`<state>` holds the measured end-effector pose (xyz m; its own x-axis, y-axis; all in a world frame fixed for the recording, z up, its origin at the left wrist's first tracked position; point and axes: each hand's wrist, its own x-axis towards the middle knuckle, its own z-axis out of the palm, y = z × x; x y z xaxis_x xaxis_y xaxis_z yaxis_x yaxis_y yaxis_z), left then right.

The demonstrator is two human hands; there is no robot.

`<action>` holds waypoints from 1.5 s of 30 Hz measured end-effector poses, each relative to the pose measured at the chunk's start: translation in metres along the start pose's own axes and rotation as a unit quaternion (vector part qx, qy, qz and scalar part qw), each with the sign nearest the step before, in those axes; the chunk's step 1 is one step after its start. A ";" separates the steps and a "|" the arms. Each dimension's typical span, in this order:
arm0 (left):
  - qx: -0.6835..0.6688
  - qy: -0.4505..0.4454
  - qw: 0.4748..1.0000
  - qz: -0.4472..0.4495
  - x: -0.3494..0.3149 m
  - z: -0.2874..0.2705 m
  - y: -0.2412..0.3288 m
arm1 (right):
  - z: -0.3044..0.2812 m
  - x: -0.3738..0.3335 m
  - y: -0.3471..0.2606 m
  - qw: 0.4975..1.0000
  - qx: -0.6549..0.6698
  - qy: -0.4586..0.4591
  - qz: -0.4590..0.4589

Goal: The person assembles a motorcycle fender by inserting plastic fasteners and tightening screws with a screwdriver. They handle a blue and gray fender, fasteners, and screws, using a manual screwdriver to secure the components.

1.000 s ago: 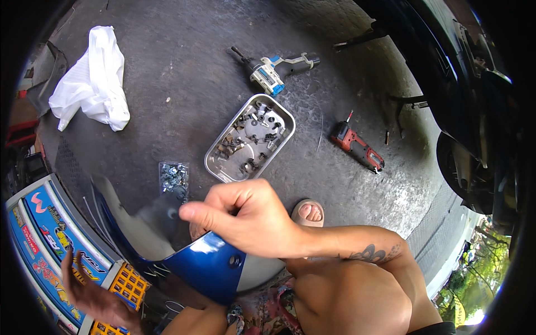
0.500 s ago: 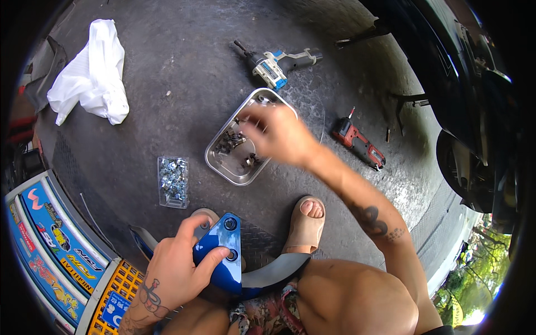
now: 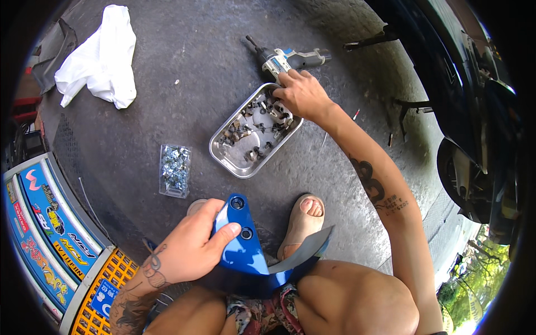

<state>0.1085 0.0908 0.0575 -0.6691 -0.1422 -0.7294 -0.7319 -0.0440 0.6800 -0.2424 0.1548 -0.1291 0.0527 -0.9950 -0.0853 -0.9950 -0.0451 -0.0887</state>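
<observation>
My left hand grips a curved, glossy blue plastic panel with two round holes, its thumb over the face beside the lower hole. The panel sits over my lap, its grey inner side showing at the right. My right hand is at the far right end of a metal tray, fingers curled down over the rim among the hardware; whatever is between the fingertips is hidden. Loose screws, clips and small metal fasteners lie scattered in the tray.
A clear box of shiny metal clips stands left of the tray. Beyond the tray lies a grey-and-white power driver. White cloth rests at the far left, a sticker-covered blue case at the near left. A dark motorcycle stands at the right.
My right hand has moved from over the tray's middle to its far right end. The blue panel has tilted and shifted slightly right in my left hand. My right forearm now covers the red power tool.
</observation>
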 end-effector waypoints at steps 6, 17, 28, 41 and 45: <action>-0.081 -0.042 0.996 -0.007 0.008 0.021 -0.032 | -0.066 -0.043 -0.043 0.858 0.503 0.050 0.092; -0.397 -0.075 0.911 -0.078 0.023 0.043 -0.040 | -0.129 -0.087 -0.131 0.670 0.729 -0.103 0.098; -0.474 -0.082 0.872 -0.090 0.024 0.042 -0.039 | -0.120 -0.060 -0.145 0.833 0.538 -0.123 -0.030; -0.415 -0.071 0.900 -0.112 0.022 0.042 -0.036 | -0.120 -0.050 -0.159 0.844 0.515 -0.148 -0.030; -0.430 -0.081 0.895 -0.087 0.021 0.044 -0.045 | -0.119 -0.047 -0.160 0.847 0.498 -0.185 0.001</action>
<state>0.1216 0.1337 0.0080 -0.6156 0.0822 -0.7837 -0.5034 -0.8062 0.3108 -0.0959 0.1985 0.0074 0.2573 -0.8909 -0.3744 -0.4400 0.2369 -0.8662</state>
